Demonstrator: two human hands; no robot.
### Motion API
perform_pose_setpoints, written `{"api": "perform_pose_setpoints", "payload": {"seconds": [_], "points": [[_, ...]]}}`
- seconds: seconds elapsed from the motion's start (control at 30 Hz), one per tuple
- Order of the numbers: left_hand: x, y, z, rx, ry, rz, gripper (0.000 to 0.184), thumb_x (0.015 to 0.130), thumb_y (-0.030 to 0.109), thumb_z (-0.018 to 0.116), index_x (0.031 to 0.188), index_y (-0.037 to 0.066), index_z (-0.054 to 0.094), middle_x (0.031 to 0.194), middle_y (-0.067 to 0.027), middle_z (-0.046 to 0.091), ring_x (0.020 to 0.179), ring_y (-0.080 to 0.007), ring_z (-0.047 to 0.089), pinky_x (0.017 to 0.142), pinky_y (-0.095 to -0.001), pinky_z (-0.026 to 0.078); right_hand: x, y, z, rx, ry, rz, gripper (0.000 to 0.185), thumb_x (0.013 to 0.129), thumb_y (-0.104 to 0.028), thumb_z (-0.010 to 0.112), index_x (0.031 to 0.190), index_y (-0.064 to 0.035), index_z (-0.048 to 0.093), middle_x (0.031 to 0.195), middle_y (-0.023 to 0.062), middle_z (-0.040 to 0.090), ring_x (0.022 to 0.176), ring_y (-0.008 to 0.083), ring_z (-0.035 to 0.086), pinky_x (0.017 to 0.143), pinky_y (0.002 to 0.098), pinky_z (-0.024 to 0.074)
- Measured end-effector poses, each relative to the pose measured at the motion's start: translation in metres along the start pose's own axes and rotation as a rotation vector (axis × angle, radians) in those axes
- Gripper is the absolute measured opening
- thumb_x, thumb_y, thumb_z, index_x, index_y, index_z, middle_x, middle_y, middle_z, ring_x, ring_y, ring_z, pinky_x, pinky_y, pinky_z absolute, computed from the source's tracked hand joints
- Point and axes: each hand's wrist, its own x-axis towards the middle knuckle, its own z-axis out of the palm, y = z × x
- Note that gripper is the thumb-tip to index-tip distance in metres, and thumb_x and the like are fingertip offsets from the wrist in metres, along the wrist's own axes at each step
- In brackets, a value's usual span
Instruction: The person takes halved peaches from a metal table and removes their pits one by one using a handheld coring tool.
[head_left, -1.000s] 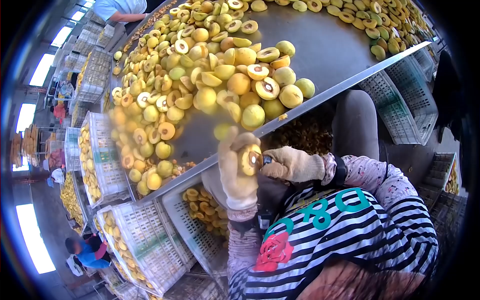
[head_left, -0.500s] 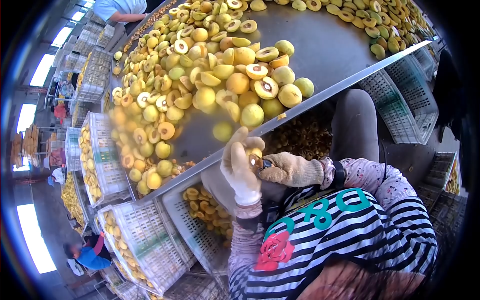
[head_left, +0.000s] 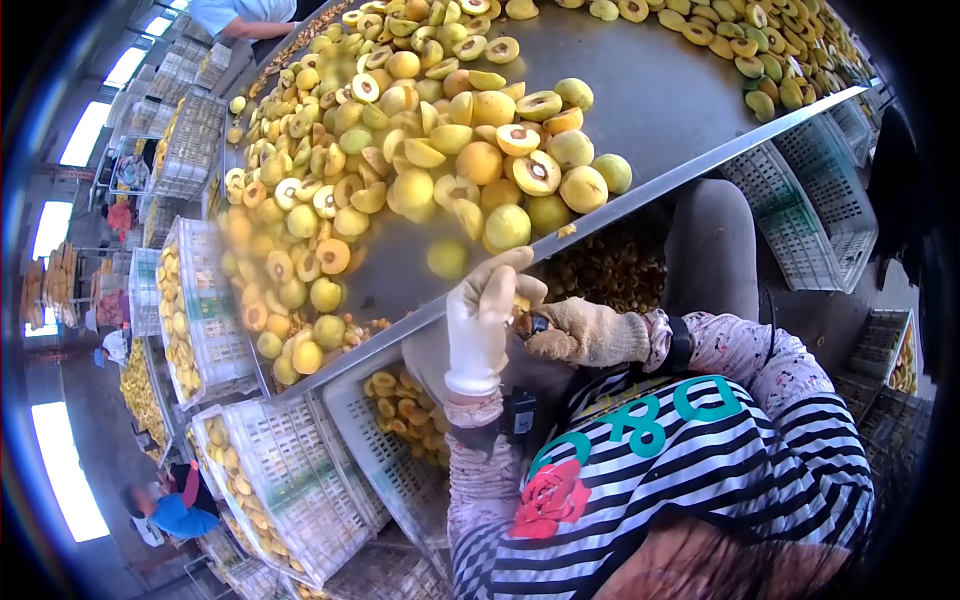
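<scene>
In front of my body, just below the table edge, my left hand [head_left: 480, 325] in a white glove is closed around a yellow peach half [head_left: 520, 304], mostly hidden by the fingers. My right hand [head_left: 595, 333], in a tan knit glove, grips a small dark tool [head_left: 538, 323] whose tip meets the fruit; its exact shape is hidden. Beyond both hands, a large pile of halved yellow peaches [head_left: 410, 190], many with pits showing, covers much of the metal table [head_left: 610, 60].
A raised metal rim [head_left: 690, 173] borders the table. Below it is a crate of peach halves [head_left: 365, 450] and a heap of brown scraps [head_left: 600, 270]. Stacked white crates [head_left: 290, 490] stand at left, more crates [head_left: 800, 200] at right. Other people [head_left: 180, 510] are farther off.
My left hand has turned and shifted slightly, its fingers now folded more over the peach half. My right hand stays close to it with the tool.
</scene>
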Motion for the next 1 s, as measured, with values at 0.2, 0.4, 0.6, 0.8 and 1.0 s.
{"api": "perform_pose_setpoints", "payload": {"seconds": [0.2, 0.4, 0.6, 0.8, 1.0], "points": [[-0.012, -0.03, 0.027, -0.407, 0.264, 0.583, 0.033, 0.102, 0.015, 0.051, 0.13, -0.001, 0.059, 0.105, -0.0145, 0.071, 0.094, -0.0233, 0.066, 0.086, -0.0352, 0.053, 0.001, -0.01, 0.0, 0.325, -0.108, 0.118, 0.036, 0.105, -0.042, 0.054, 0.101, -0.008, 0.065, 0.077, -0.0036, 0.055, 0.07, 0.0092, 0.05, 0.061, 0.0282, 0.0431], [-0.021, -0.032, 0.012, -0.278, 0.227, 0.288, 0.025, 0.101, 0.013, 0.054, 0.114, -0.003, 0.068, 0.086, -0.0158, 0.073, 0.076, -0.0187, 0.067, 0.069, -0.0279, 0.054, -0.001, 0.012, 0.007, -0.14, -0.029, -0.034, 0.042, 0.102, -0.046, 0.056, 0.119, -0.0078, 0.065, 0.104, 0.0149, 0.07, 0.094, 0.0277, 0.067, 0.087, 0.0407, 0.0515], [-0.008, -0.012, -0.015, -0.083, -0.125, 0.09, 0.033, 0.1, 0.011, 0.056, 0.129, -0.004, 0.06, 0.095, -0.0132, 0.073, 0.086, -0.0171, 0.068, 0.077, -0.0286, 0.054, -0.005, -0.005, 0.005, 0.021, -0.084, 0.037, 0.045, 0.102, -0.05, 0.053, 0.114, -0.0079, 0.064, 0.088, 0.0076, 0.066, 0.079, 0.0212, 0.063, 0.073, 0.0345, 0.0512], [-0.022, -0.03, 0.025, -0.127, 0.248, 0.459, 0.031, 0.102, 0.011, 0.05, 0.128, -0.002, 0.061, 0.099, -0.0145, 0.072, 0.091, -0.0172, 0.066, 0.082, -0.0295, 0.053, -0.012, -0.013, 0.002, 0.462, -0.169, 0.344, 0.039, 0.102, -0.045, 0.056, 0.085, -0.0101, 0.059, 0.067, -0.0013, 0.049, 0.055, 0.0098, 0.047, 0.05, 0.0249, 0.0373], [-0.005, -0.009, 0.003, -0.167, -0.04, 0.154, 0.028, 0.102, 0.01, 0.053, 0.123, -0.005, 0.066, 0.091, -0.012, 0.073, 0.08, -0.0169, 0.068, 0.075, -0.0265, 0.054, -0.008, -0.013, 0.004, 0.152, -0.021, 0.066, 0.039, 0.102, -0.047, 0.056, 0.095, -0.0093, 0.064, 0.066, -0.0017, 0.052, 0.055, 0.01, 0.048, 0.05, 0.0255, 0.0381]]}}
